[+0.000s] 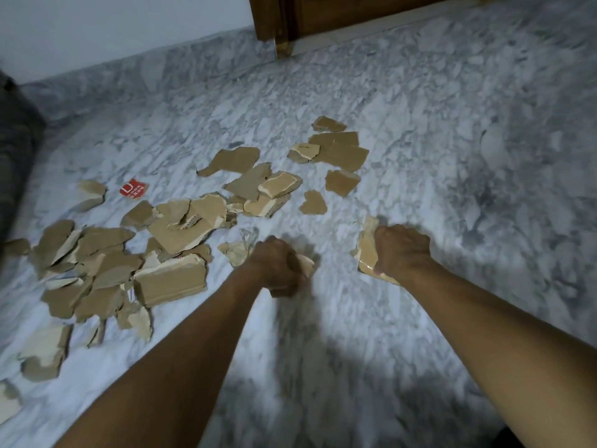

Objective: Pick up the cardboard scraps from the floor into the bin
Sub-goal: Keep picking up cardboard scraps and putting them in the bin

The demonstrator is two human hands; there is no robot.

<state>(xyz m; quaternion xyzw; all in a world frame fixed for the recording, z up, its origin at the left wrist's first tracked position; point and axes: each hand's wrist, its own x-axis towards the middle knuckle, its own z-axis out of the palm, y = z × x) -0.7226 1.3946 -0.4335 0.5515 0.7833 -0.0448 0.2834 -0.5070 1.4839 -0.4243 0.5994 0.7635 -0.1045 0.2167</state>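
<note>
Several torn brown cardboard scraps (pixel 181 231) lie scattered over the grey marble floor (pixel 420 156), densest at the left and middle. My left hand (pixel 277 270) grips a small pale scrap (pixel 307 263) low over the floor, blurred by motion. My right hand (pixel 400 250) holds a stack of cardboard pieces (pixel 366 250) upright, its fingers curled round them. Another scrap (pixel 235 252) lies just left of my left hand. No bin is in view.
A red printed scrap (pixel 134 189) lies at the left among the pieces. A wooden door frame (pixel 281 21) stands at the top, the white wall (pixel 113 27) behind. Dark fabric (pixel 16 150) sits at the left edge.
</note>
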